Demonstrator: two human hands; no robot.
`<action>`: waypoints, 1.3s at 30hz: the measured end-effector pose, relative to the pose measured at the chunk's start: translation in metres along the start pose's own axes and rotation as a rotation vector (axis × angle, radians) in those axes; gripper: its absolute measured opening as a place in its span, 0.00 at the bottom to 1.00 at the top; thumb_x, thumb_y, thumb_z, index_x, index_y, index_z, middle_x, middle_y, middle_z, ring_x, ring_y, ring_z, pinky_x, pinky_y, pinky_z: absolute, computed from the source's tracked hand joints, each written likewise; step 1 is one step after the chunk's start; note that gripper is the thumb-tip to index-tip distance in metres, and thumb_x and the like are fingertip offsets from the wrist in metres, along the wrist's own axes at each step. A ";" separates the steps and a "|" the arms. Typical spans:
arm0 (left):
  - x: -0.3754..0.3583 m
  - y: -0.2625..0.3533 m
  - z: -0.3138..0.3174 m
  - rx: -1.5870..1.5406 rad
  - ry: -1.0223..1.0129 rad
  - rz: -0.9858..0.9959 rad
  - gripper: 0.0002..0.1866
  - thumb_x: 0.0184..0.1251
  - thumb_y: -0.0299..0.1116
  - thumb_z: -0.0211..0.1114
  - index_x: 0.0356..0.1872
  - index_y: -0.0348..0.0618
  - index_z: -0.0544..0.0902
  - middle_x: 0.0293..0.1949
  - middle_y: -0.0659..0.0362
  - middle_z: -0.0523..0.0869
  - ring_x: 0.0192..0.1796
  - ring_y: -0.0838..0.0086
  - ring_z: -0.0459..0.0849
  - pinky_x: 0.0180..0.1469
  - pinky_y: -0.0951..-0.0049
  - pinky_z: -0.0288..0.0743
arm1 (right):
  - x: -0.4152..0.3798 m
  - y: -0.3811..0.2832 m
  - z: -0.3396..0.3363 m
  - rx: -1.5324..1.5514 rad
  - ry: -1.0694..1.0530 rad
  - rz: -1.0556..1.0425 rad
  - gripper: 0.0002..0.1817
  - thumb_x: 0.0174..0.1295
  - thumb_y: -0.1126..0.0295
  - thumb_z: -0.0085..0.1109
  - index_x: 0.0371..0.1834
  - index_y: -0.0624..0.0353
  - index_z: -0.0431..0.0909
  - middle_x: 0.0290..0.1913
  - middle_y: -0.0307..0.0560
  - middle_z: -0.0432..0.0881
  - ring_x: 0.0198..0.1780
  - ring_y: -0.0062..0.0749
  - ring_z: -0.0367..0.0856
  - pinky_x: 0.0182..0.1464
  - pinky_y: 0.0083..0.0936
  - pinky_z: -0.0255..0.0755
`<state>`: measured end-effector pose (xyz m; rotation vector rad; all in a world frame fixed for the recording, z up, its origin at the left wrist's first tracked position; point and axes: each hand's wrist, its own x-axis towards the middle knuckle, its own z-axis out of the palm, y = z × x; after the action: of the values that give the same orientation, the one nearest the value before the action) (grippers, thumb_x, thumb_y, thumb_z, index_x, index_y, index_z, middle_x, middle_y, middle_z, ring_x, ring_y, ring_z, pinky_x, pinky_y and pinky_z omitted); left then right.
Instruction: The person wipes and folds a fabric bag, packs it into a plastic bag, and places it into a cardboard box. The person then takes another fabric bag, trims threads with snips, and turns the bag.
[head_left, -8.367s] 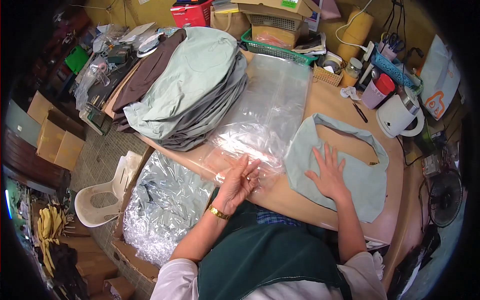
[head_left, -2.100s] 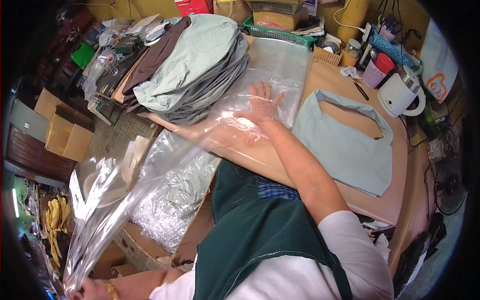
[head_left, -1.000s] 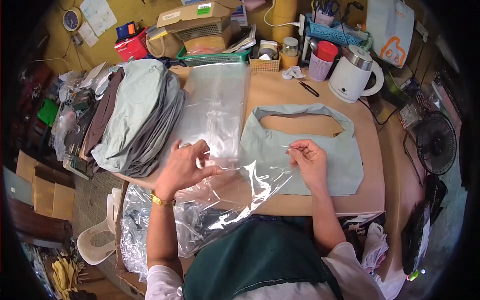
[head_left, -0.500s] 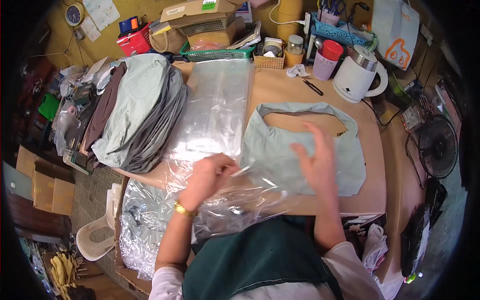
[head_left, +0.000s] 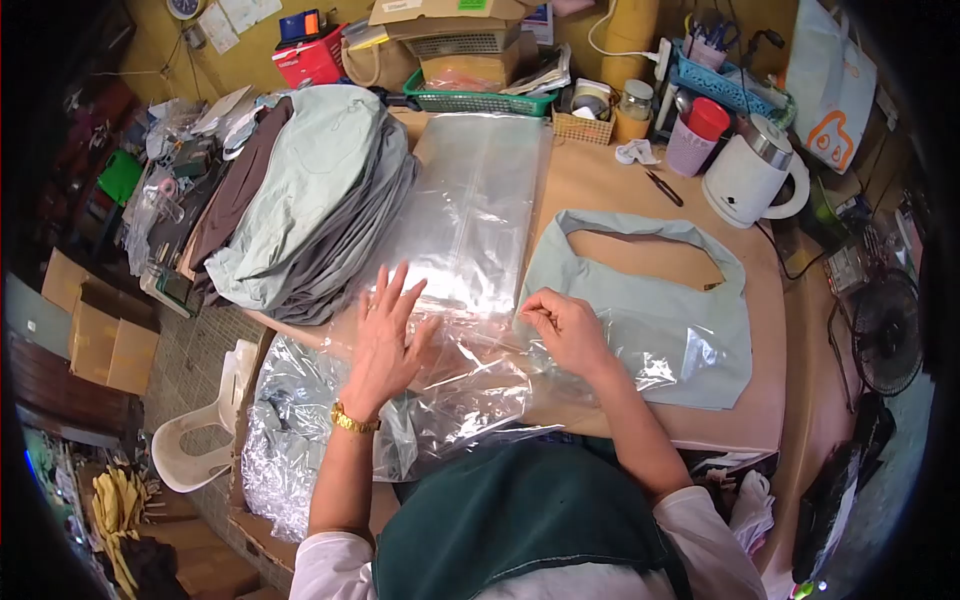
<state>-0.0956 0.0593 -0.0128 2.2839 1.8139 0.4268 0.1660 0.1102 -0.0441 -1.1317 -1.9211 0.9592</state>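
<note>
My left hand [head_left: 385,345] is spread open over crumpled clear plastic, close to the lower end of a stack of flat clear plastic bags [head_left: 465,200]. My right hand [head_left: 565,330] has its fingertips pinched together on the edge of a thin clear plastic bag [head_left: 655,370]. That plastic lies partly over a pale green cloth bag [head_left: 640,285], which rests flat with its wide handle loop facing away from me. Glare hides just where the plastic's edges run.
A tall pile of folded cloth bags [head_left: 300,180] stands at the left. Below it, a carton holds plastic-wrapped items [head_left: 285,450]. Small black snips [head_left: 664,188], a white kettle [head_left: 752,175] and a green basket [head_left: 480,101] sit toward the back. A fan [head_left: 885,335] is at right.
My left hand has let go of the plastic and opened, moving slightly left. My right hand has come left from over the cloth bag and closed on the plastic. The view has shifted a little.
</note>
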 end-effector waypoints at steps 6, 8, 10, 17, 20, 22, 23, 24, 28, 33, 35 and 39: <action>0.025 0.048 -0.007 -0.773 -0.188 0.172 0.15 0.70 0.41 0.64 0.39 0.36 0.85 0.23 0.59 0.84 0.24 0.75 0.76 0.31 0.70 0.71 | -0.004 -0.058 -0.003 -0.061 0.218 -0.395 0.04 0.61 0.75 0.63 0.37 0.62 0.79 0.32 0.50 0.79 0.31 0.45 0.79 0.33 0.35 0.71; 0.027 0.045 -0.013 -0.821 -0.206 0.058 0.14 0.71 0.39 0.64 0.38 0.36 0.85 0.22 0.62 0.81 0.25 0.79 0.74 0.31 0.73 0.70 | -0.005 -0.060 -0.008 -0.117 0.303 -0.414 0.05 0.60 0.74 0.65 0.36 0.60 0.79 0.32 0.49 0.78 0.31 0.45 0.79 0.33 0.35 0.71; 0.024 0.039 -0.015 -0.966 -0.172 -0.147 0.12 0.71 0.36 0.63 0.37 0.36 0.85 0.22 0.70 0.76 0.27 0.86 0.71 0.32 0.80 0.67 | -0.009 -0.058 -0.014 -0.132 0.347 -0.280 0.07 0.57 0.77 0.67 0.37 0.62 0.80 0.28 0.46 0.76 0.27 0.33 0.75 0.30 0.27 0.68; 0.016 0.042 -0.010 -1.065 -0.136 -0.181 0.11 0.70 0.33 0.66 0.42 0.34 0.83 0.32 0.62 0.85 0.31 0.89 0.77 0.31 0.86 0.69 | -0.012 -0.042 -0.016 -0.122 0.283 -0.162 0.07 0.60 0.77 0.67 0.39 0.63 0.79 0.26 0.43 0.74 0.26 0.23 0.71 0.31 0.21 0.69; 0.015 0.043 0.003 -1.166 -0.075 -0.211 0.12 0.68 0.35 0.68 0.44 0.35 0.84 0.33 0.62 0.85 0.32 0.87 0.78 0.32 0.84 0.72 | -0.012 -0.035 -0.017 0.002 0.286 -0.136 0.11 0.59 0.75 0.67 0.44 0.61 0.78 0.30 0.44 0.78 0.29 0.29 0.77 0.33 0.27 0.71; 0.015 0.046 0.010 -1.278 0.007 -0.181 0.11 0.68 0.34 0.68 0.43 0.35 0.85 0.32 0.63 0.85 0.31 0.87 0.79 0.31 0.84 0.72 | -0.011 -0.030 -0.015 0.171 0.258 -0.125 0.15 0.57 0.79 0.67 0.48 0.62 0.78 0.31 0.41 0.78 0.30 0.24 0.76 0.34 0.25 0.72; 0.015 0.053 0.004 -1.213 0.022 -0.143 0.10 0.69 0.32 0.67 0.43 0.34 0.85 0.32 0.64 0.85 0.30 0.87 0.76 0.31 0.84 0.71 | -0.011 -0.030 -0.013 0.173 0.257 -0.124 0.15 0.57 0.79 0.67 0.48 0.62 0.78 0.31 0.41 0.78 0.30 0.24 0.76 0.34 0.25 0.72; 0.014 0.057 0.001 -1.149 0.038 -0.106 0.09 0.70 0.30 0.66 0.43 0.33 0.84 0.31 0.66 0.84 0.28 0.88 0.74 0.32 0.84 0.70 | -0.012 -0.030 -0.011 0.200 0.237 -0.133 0.17 0.57 0.80 0.67 0.50 0.62 0.78 0.31 0.40 0.77 0.31 0.24 0.75 0.35 0.24 0.72; 0.015 0.055 0.006 -1.207 0.035 -0.192 0.08 0.72 0.29 0.63 0.44 0.33 0.84 0.31 0.66 0.83 0.30 0.87 0.77 0.34 0.84 0.71 | -0.016 -0.047 -0.017 0.187 0.134 0.102 0.18 0.58 0.80 0.66 0.53 0.62 0.77 0.31 0.40 0.76 0.31 0.24 0.75 0.37 0.23 0.72; 0.010 0.050 0.019 -1.149 0.145 -0.026 0.09 0.72 0.27 0.62 0.47 0.34 0.83 0.30 0.65 0.83 0.31 0.85 0.79 0.35 0.82 0.73 | -0.010 -0.025 -0.019 0.058 0.147 -0.072 0.12 0.62 0.77 0.62 0.48 0.64 0.75 0.31 0.43 0.77 0.30 0.25 0.77 0.35 0.21 0.72; 0.009 0.050 0.016 -1.141 0.101 0.001 0.12 0.71 0.28 0.63 0.51 0.34 0.82 0.32 0.64 0.84 0.32 0.85 0.79 0.35 0.82 0.73 | -0.010 -0.020 -0.015 0.079 0.209 -0.131 0.11 0.64 0.76 0.61 0.47 0.64 0.74 0.31 0.45 0.79 0.30 0.25 0.79 0.35 0.21 0.72; 0.008 0.050 -0.005 -1.034 -0.114 0.008 0.22 0.69 0.34 0.66 0.61 0.35 0.78 0.39 0.62 0.86 0.35 0.85 0.79 0.39 0.80 0.74 | -0.016 -0.032 -0.004 0.285 0.126 -0.066 0.13 0.67 0.77 0.59 0.51 0.63 0.68 0.31 0.47 0.83 0.30 0.24 0.81 0.36 0.19 0.74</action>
<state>-0.0498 0.0557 0.0085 1.5288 1.0950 0.9346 0.1624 0.0859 -0.0176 -0.9347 -1.6498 1.0601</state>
